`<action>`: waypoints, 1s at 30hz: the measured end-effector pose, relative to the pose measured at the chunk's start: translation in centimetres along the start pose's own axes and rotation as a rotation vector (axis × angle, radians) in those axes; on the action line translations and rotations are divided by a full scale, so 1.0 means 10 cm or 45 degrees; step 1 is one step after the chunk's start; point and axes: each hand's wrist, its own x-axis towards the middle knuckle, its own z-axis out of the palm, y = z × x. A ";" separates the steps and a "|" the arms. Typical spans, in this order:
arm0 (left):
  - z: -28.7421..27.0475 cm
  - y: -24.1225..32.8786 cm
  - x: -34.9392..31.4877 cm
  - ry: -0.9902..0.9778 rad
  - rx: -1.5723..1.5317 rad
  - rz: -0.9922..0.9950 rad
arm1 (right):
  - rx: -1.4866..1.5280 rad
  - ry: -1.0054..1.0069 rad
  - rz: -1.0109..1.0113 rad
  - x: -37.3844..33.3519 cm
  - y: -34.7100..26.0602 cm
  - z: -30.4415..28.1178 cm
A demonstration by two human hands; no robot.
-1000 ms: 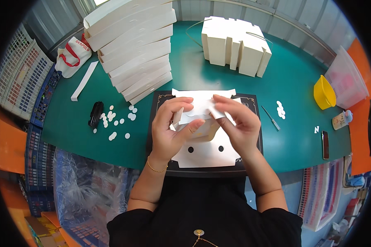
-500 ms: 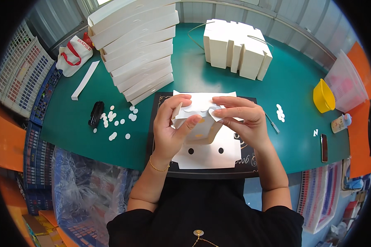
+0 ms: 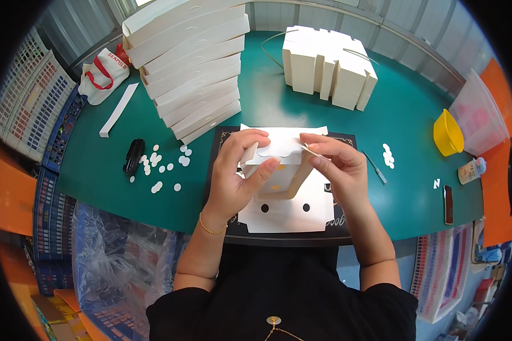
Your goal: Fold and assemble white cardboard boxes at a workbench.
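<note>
A person in a black short-sleeved top (image 3: 279,284) sat at a green table (image 3: 301,116), forearms reaching forward. Nearest on the table was a black board (image 3: 284,238) with pale decorative print. On it stood a partly folded white cardboard box (image 3: 274,181), directly in front of the person, between both hands; a flat white panel (image 3: 284,220) with two black dots lay on its near side.

The left hand (image 3: 232,169) was half curled around the box's left side, fingers over the top and thumb against the near face. The right hand (image 3: 342,163) was partly closed, pinching a narrow flap (image 3: 308,150) at the box's right edge between thumb and fingers.

To the left lay scattered white discs (image 3: 153,160) and a black handheld tool (image 3: 133,156). To the right were a slim pen-like tool (image 3: 374,166), a small cluster of white discs, a phone (image 3: 448,204), a blue-capped bottle (image 3: 470,171) and a yellow tub (image 3: 448,133). Farther off, a leaning stack of white cardboard trays (image 3: 193,77) rose on the left, and a strapped bundle of white cardboard (image 3: 330,65) stood on the right.
</note>
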 end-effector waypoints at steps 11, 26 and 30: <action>0.04 0.01 -0.04 0.007 -0.005 -0.019 | -0.825 -0.322 -0.476 0.07 -0.23 -0.05; -0.01 0.03 -0.04 -0.059 -0.075 -0.048 | -0.550 -0.312 -0.288 -0.01 -0.23 -0.05; 0.02 0.06 -0.02 -0.070 -0.069 -0.047 | -0.633 -0.258 -0.374 -0.03 -0.23 -0.02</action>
